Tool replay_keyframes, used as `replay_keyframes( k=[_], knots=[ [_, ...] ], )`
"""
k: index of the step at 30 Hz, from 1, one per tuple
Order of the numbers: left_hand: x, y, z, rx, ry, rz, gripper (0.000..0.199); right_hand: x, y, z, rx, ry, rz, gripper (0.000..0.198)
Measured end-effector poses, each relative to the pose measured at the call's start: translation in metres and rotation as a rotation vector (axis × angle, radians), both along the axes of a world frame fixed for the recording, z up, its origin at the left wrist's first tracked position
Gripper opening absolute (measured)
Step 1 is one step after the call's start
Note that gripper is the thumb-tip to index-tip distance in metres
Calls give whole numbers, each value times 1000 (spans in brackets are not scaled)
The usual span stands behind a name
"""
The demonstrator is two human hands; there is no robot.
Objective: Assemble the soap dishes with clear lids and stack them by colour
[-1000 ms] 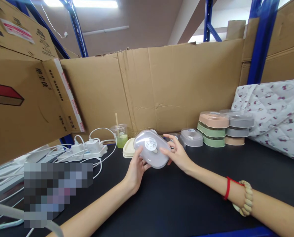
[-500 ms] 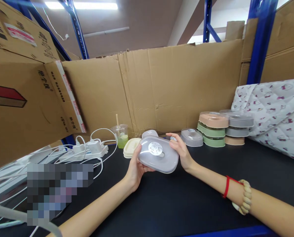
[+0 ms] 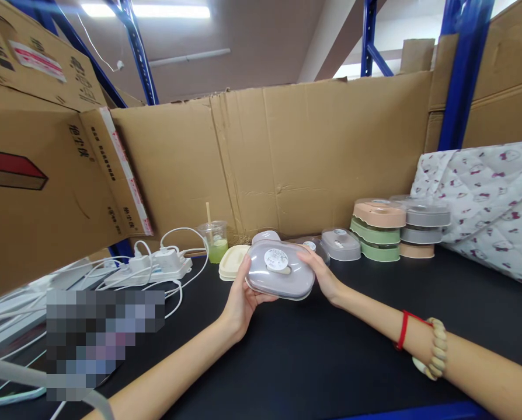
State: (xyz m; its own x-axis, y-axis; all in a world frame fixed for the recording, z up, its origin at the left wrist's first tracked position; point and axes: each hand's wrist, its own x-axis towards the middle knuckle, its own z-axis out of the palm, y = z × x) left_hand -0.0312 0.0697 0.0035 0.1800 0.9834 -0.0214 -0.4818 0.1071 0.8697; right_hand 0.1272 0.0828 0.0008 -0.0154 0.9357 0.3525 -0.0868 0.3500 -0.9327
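Box: the grey box [image 3: 282, 280] is up in front of the person, between the two hands, its stickered top tipped toward them.
Long axis: runs roughly left to right across the body, one hand at each end, neither clearly nearer.
Left hand [image 3: 240, 300]: gripping the box's left end, thumb over the edge, fingers underneath; the box lies to its right.
Right hand [image 3: 324, 274]: at the other end, fingertips on the top by the far corner; I can't tell whether it pinches the box or only rests there.
Behind the box: a lilac piece [image 3: 266, 236], partly hidden, with a cream box [image 3: 233, 261] and green drink [image 3: 218, 251] to its left.
Past the right hand: a lidded tub [image 3: 342, 246], then stacks with a peach box [image 3: 379, 216] on top.
In the way: nothing shows between hands and box; cables [image 3: 178, 291] lie well off left.
Underneath: black table [image 3: 296, 361].
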Motion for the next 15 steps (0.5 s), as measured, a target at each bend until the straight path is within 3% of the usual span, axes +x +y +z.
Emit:
replay_keyframes(
  k=[3, 6, 12, 15],
  knots=[
    [0, -2, 3, -7, -8, -63, 46, 0, 2, 1, -51, 78, -29, 56],
    [-2, -4, 8, -21, 24, -102, 56, 6, 6, 2, -124, 187, -165, 56],
    [-5, -1, 12, -60, 36, -28, 48, 39, 23, 8, 101, 78, -631, 61],
    [-4, 0, 11, -93, 37, -23, 46, 57, 33, 7, 92, 16, -782, 68]
  ],
)
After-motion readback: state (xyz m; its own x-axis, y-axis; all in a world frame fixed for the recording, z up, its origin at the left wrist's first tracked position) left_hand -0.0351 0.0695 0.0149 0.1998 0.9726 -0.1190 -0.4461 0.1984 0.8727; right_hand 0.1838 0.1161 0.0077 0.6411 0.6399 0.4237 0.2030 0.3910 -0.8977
